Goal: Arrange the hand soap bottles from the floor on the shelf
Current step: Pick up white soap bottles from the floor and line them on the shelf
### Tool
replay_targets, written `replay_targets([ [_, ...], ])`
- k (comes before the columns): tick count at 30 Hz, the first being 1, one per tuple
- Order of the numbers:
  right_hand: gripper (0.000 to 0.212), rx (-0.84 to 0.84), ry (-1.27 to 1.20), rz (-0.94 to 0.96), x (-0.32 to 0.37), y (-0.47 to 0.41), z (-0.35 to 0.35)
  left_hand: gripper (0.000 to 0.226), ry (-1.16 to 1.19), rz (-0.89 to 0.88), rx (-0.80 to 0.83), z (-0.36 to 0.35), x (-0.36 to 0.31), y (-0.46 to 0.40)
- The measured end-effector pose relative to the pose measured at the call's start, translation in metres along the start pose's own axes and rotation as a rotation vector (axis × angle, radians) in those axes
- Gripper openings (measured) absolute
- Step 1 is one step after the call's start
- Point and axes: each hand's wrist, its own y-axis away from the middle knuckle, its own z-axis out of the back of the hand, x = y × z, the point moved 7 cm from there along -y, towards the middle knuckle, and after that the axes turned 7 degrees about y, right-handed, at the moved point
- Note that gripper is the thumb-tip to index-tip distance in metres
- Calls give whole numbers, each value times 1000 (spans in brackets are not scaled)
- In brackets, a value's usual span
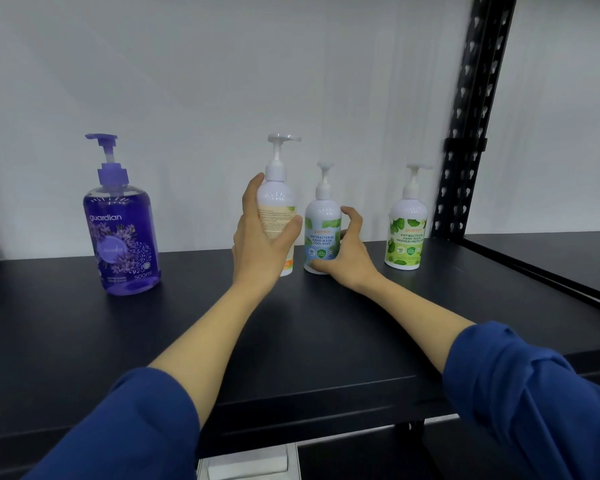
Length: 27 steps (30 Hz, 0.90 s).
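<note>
Four pump bottles stand on the black shelf [326, 341]. My left hand [260, 240] grips a white bottle with an orange label [278, 199], label turned away, its base on or just above the shelf. My right hand [347, 254] curls around the lower part of a white bottle with a blue label [323, 223] right beside it, thumb at its base. A white bottle with a green label [406, 230] stands alone further right. A large purple bottle [122, 233] stands at the left.
A white wall backs the shelf. A black perforated upright [471, 109] rises at the right, with another shelf board [551, 258] beyond it. The shelf's front edge [309, 403] runs across below my forearms. A white object [250, 462] shows beneath.
</note>
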Motion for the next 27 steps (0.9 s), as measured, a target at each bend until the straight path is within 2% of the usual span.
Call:
replay_targets([
  [5,105,28,-1,9,-1,-2,-4,69,-4,-5,-2,0,0,-1],
  [16,101,73,-9,-33,-7,-6,-5,69,-2,-4,1,1,4,-2],
  [21,111,98,97,-137,-2,6,-5,70,-1,2,0,3,4,1],
  [23,104,155,237,-221,3,20,-1,69,3,8,-4,5,4,2],
  [25,81,272,423,-290,11,44,0,69,7,15,-10,9,3,3],
  [27,61,391,594,-255,26,75,-2,68,3,23,-9,12,3,3],
])
